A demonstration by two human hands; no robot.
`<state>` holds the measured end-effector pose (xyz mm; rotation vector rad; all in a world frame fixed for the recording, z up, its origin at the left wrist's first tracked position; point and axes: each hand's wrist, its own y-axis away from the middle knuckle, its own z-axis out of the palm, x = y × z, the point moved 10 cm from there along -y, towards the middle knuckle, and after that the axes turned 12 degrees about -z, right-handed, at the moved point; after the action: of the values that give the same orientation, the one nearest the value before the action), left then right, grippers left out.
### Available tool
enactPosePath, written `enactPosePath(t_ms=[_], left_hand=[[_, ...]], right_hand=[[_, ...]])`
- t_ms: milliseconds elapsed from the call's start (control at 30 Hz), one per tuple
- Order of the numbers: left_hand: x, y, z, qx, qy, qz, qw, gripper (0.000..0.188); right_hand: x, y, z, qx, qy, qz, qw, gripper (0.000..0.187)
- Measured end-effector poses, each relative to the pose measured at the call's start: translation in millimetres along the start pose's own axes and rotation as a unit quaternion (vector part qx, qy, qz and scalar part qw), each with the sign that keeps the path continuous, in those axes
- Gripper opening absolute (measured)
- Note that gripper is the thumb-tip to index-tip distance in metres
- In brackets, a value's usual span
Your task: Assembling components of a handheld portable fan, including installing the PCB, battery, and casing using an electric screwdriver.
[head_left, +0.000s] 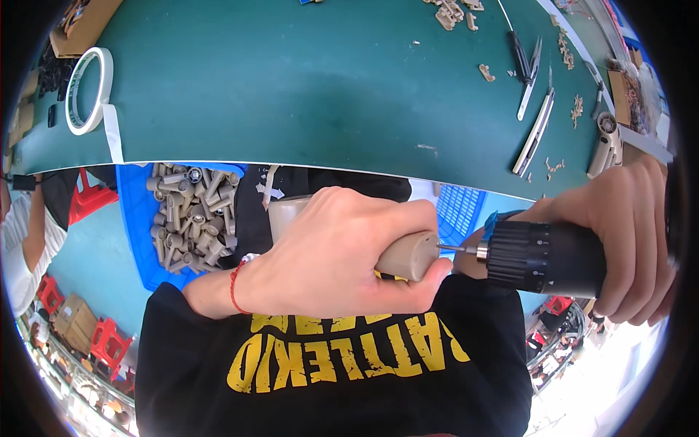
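Note:
My left hand (335, 251) is closed round a beige plastic handheld fan body (411, 255), whose rounded handle end sticks out between thumb and forefinger. Part of its wider head (287, 215) shows beyond my knuckles. From the right, my right hand (630, 240) grips a black electric screwdriver (546, 258) lying almost level. Its thin bit meets the end face of the handle, and the contact point itself is too small to make out. A red string is round my left wrist.
A blue bin (138, 233) full of beige fan bodies (193, 218) stands left, below the green table (291, 87). On the table lie a tape roll (89, 91), tweezers (531, 80), a utility knife (535, 135), small beige parts (448, 13) and another fan (606, 146).

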<state>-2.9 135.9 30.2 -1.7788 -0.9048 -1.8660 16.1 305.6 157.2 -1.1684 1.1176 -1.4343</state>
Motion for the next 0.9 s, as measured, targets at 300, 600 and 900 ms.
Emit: enactPosePath(t_ms=[300,600,900], left_hand=[[-2.9,-0.2,1.8,-0.008,-0.014,-0.011,1.000,0.017],[-38.7,6.0,-17.0,-0.026,0.076,-0.188,0.979,0.028],[-16.2,-4.7,-17.8,-0.038,0.180,-0.147,0.972,0.031]], right_hand=[[48.2,-5.8,-42.2,0.192,-0.112,0.097,0.970,0.030],[55.7,14.5,-68.5,0.280,-0.057,0.062,0.956,0.018],[32.4,28.8,-86.1,0.390,0.085,0.071,0.914,0.028]])
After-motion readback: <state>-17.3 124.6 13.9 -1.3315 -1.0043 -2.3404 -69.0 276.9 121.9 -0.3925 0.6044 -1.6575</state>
